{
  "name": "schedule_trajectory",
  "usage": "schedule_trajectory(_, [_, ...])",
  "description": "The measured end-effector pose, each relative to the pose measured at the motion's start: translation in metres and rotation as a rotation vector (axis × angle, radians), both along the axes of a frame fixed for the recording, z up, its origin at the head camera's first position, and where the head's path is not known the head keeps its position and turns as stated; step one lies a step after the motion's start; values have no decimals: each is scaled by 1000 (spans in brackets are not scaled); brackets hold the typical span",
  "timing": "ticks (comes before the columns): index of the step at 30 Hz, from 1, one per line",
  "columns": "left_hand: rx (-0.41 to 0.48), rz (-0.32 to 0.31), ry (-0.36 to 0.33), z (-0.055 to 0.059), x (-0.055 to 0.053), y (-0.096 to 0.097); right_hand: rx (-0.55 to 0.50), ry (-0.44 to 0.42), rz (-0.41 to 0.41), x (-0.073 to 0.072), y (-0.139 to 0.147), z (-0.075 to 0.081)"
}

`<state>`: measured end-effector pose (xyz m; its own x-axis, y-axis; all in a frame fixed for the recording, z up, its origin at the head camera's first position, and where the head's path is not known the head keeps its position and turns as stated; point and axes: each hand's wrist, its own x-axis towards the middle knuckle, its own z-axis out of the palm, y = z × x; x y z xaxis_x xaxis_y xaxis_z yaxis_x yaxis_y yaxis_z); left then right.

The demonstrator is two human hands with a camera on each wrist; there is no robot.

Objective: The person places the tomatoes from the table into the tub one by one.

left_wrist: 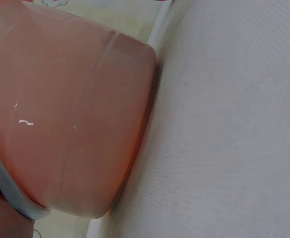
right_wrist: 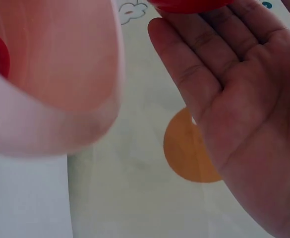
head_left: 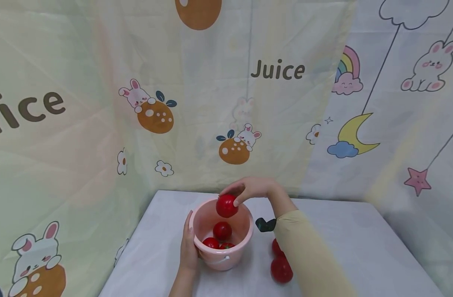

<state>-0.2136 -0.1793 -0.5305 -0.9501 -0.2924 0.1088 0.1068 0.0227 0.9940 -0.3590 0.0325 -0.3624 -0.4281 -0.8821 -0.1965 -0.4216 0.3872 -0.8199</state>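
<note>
A pink bucket (head_left: 222, 260) stands upright on the table, several red tomatoes (head_left: 222, 231) inside it. Against the bucket's left outer side rests my left hand (head_left: 189, 249), its fingers pointing up towards the rim. In the left wrist view, the bucket wall (left_wrist: 60, 114) and its pale handle (left_wrist: 11, 186) fill the left half. Over the bucket's opening, my right hand (head_left: 254, 188) pinches a red tomato (head_left: 227, 206) between thumb and fingers. The right wrist view shows the palm (right_wrist: 254, 109) and only the lower edge of that tomato (right_wrist: 192, 6).
To the right of the bucket, more red tomatoes (head_left: 281, 270) lie on the white table (head_left: 360, 243), partly hidden by the right sleeve (head_left: 308, 251). A dark band (head_left: 265, 225) is at the right wrist. Printed cloth (head_left: 197, 173) hangs around the table.
</note>
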Motion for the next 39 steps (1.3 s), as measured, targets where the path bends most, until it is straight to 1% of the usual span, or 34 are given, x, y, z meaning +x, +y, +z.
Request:
schedule_trajectory(6, [16, -10, 5, -2, 0, -2, 91, -1, 6, 1, -20, -3])
schedule_trajectory(11, [-4, -6, 1, -2, 1, -3, 178, 34, -9, 2, -36, -11])
schedule_trajectory(16, [-3, -4, -5, -1, 2, -3, 246, 67, 25, 6, -52, -17])
schedule_trajectory(19, [-4, -6, -5, -1, 2, -3, 284, 71, 25, 8, -60, -21])
schedule_trajectory(21, [-11, -3, -11, 0, 2, -3, 308, 55, 6, 9, -62, -23])
schedule_trajectory(27, [-19, 7, -18, 0, 2, -1, 337, -36, -36, 8, -67, -34])
schedule_trajectory(31, [-13, -9, -4, 0, 2, -2, 344, -60, -32, 7, -68, -37])
schedule_trajectory(35, [-1, -29, 8, 0, 2, -3, 330, -35, -7, 8, -69, -37])
schedule_trajectory(37, [4, -25, 10, 1, 2, -3, 316, -18, 5, 9, -68, -36])
schedule_trajectory(39, [-3, -18, 4, 1, 2, -2, 304, -5, -2, 9, -66, -35])
